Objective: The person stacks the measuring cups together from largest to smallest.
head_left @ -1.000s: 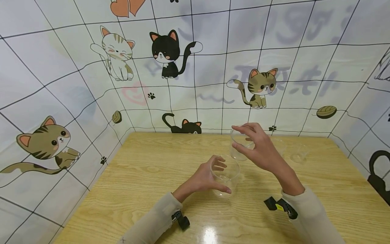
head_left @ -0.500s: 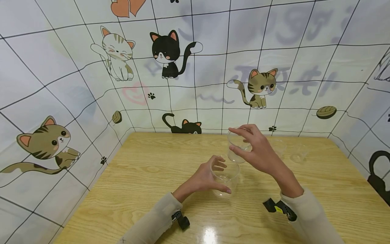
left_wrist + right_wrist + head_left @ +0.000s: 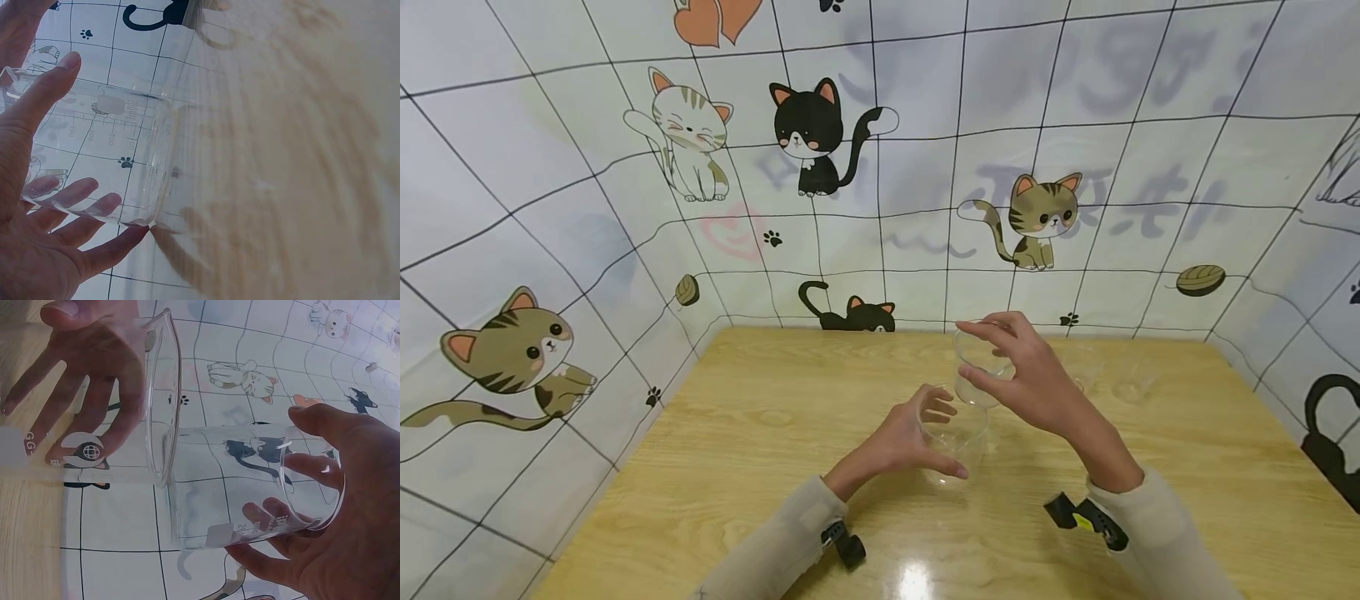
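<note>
While left hand [image 3: 904,437] cups big beaker [image 3: 964,440] on desk [image 3: 760,433], right hand [image 3: 1033,377] pinches small beaker [image 3: 973,392] near its rim, aloft, far-edge side; both likely light, stiff, slick, breakable; best held mid-wall

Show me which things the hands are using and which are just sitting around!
Being used:
left beaker, in the left hand
right beaker, in the right hand
wooden table to work on

Just around, I think:
far-right clear vessel
clear vessel beside it
cat-patterned backdrop
</note>
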A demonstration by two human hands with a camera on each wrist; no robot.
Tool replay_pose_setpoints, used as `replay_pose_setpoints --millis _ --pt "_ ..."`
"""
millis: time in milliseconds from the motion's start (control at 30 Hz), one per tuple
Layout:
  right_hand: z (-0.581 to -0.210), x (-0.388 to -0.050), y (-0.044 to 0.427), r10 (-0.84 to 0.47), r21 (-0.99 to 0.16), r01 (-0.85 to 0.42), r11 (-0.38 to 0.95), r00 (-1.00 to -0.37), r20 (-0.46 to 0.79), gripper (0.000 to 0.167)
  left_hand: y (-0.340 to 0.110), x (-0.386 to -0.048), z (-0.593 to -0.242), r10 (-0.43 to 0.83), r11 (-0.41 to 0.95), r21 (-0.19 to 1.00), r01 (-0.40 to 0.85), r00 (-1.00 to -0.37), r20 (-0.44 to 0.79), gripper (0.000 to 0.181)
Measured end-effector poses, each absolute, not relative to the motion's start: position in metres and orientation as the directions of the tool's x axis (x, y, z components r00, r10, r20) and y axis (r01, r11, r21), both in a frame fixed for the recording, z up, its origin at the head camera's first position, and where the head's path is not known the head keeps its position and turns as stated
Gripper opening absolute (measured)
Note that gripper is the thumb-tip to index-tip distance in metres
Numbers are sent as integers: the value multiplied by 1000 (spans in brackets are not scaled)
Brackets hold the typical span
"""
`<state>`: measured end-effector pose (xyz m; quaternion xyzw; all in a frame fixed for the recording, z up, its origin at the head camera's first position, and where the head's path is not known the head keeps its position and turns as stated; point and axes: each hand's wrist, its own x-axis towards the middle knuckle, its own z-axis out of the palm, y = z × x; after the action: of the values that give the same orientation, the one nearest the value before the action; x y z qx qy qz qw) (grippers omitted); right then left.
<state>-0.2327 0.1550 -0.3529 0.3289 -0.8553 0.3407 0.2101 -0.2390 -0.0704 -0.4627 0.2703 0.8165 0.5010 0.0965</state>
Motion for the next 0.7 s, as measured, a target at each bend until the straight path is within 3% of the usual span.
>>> replay_pose_setpoints --millis 700 --pt "-354 -228 148 -448 -388 -748 539 -644 620 55 -72 -238 -463 545 348 873 343 -831 109 94"
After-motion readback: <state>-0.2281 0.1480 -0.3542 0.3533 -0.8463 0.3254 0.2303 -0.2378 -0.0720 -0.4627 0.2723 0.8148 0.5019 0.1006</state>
